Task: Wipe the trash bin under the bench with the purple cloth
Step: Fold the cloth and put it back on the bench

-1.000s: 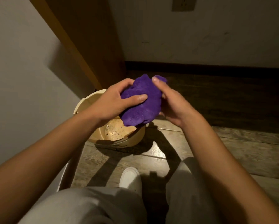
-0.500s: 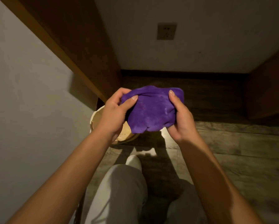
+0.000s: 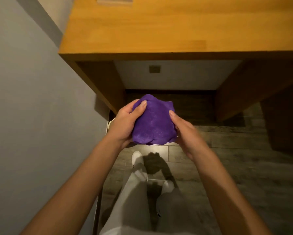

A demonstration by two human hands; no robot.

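Hands held the bunched purple cloth (image 3: 153,122) between them — left hand (image 3: 123,126) and right hand (image 3: 187,133) fingers grasping it — near the counter (image 3: 159,29); the trash bin (image 3: 109,123) was mostly hidden; no writing readable.

A wall socket (image 3: 154,69) sits on the pale back wall (image 3: 176,75) in the shadowed recess, toward that wall's left side. A dark skirting board (image 3: 169,91) runs along the foot of the back wall. The wood-plank floor (image 3: 244,167) spreads below, brightest near the middle. A grey side wall (image 3: 32,116) fills the left. Two white shoes (image 3: 136,157) stand on the floor, with light grey trouser legs (image 3: 130,200) above them.
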